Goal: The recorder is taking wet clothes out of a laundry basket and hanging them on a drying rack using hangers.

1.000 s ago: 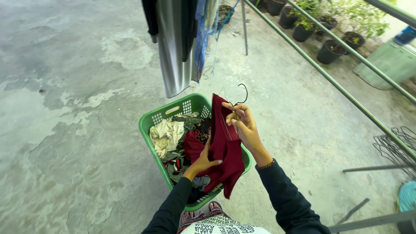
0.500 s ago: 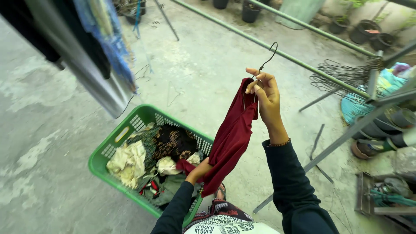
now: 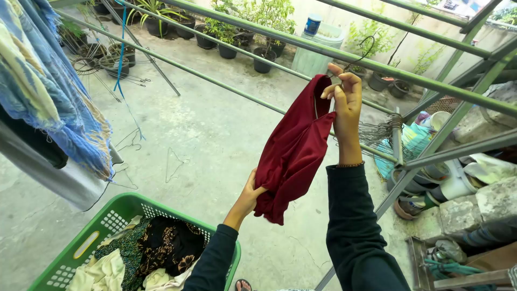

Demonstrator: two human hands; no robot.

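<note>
The right hand [image 3: 344, 97] is raised, its fingers [image 3: 353, 83] pinched around the neck of a thin dark wire hanger [image 3: 362, 51] and the top of a dark red cloth garment [image 3: 293, 151], which hangs down from those fingers. The left hand [image 3: 250, 191] grips the garment's lower edge, fingers closed on the fabric. Just beyond the right fingertips runs a green metal drying rail [image 3: 269, 40]. Below the left hand sits a green plastic laundry basket [image 3: 97, 237] of crumpled clothes.
</note>
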